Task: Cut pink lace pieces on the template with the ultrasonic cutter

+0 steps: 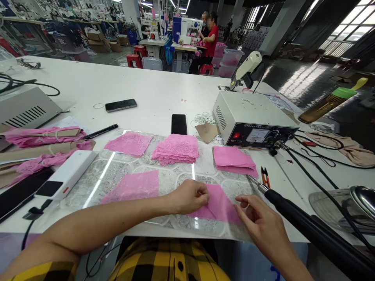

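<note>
Gripping the near pink fabric square [218, 205] between thumb and fingertips, my left hand [189, 196] pinches its upper left edge, while my right hand [259, 222] rests its fingertips, loosely spread and holding nothing that I can see, on the square's right corner. I see the piece lying flat on a clear patterned sheet [123, 168] that covers the white surface [152, 89]. Just left of the left grip lies a single pink lace piece [133, 186]; beyond it, farther from me, sit another lace piece [129, 143], a stack of lace pieces [175, 148] and, beyond the right grip, a stack of plain pink squares [234, 160]. A black-handled tool [307, 226] lies just right of my right hand, its metal tip pointing toward small orange snips [265, 176]. A white control box [252, 121] with a dial stands farther off on that side, and a black phone [179, 124] lies beyond the lace stack. Well to the left of both hands I see a white power bank [66, 173], a black pen [101, 132] and bundles of pink lace [41, 136].
</note>
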Motion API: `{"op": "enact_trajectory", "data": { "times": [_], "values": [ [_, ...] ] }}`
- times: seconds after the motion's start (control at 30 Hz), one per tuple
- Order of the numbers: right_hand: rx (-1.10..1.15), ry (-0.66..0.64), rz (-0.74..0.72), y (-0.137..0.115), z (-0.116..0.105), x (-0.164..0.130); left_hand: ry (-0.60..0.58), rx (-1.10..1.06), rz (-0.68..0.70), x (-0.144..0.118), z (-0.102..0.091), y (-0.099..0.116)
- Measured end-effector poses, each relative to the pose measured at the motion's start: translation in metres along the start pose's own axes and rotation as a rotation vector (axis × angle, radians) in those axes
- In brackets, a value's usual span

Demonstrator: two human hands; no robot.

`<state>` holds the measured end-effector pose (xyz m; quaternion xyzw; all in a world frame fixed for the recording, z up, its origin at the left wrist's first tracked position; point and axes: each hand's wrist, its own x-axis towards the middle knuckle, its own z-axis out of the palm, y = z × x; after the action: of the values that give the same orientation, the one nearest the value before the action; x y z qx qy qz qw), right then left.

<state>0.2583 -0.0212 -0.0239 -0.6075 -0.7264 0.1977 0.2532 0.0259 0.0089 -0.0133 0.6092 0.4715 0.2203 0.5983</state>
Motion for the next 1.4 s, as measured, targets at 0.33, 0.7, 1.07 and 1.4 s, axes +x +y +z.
{"op": "enact_trajectory", "data": {
  "times": [0.33,0.7,1.07,1.4],
  "values": [
    [0.056,-0.32,-0.062,-0.007,0.021,0.012,0.139,-0.456,-0.13,-0.021,-0.046,0.011],
    [0.05,-0.391,-0.057,0.015,0.021,0.022,0.52,-0.765,-0.146,-0.115,-0.098,-0.035],
    [-0.139,-0.425,-0.29,-0.103,0.08,0.075,0.472,-0.724,-0.094,-0.122,-0.092,-0.045],
    [0.097,-0.564,-0.244,-0.135,0.098,0.098,0.599,0.2,0.094,-0.175,-0.105,-0.066]
  ]
}}
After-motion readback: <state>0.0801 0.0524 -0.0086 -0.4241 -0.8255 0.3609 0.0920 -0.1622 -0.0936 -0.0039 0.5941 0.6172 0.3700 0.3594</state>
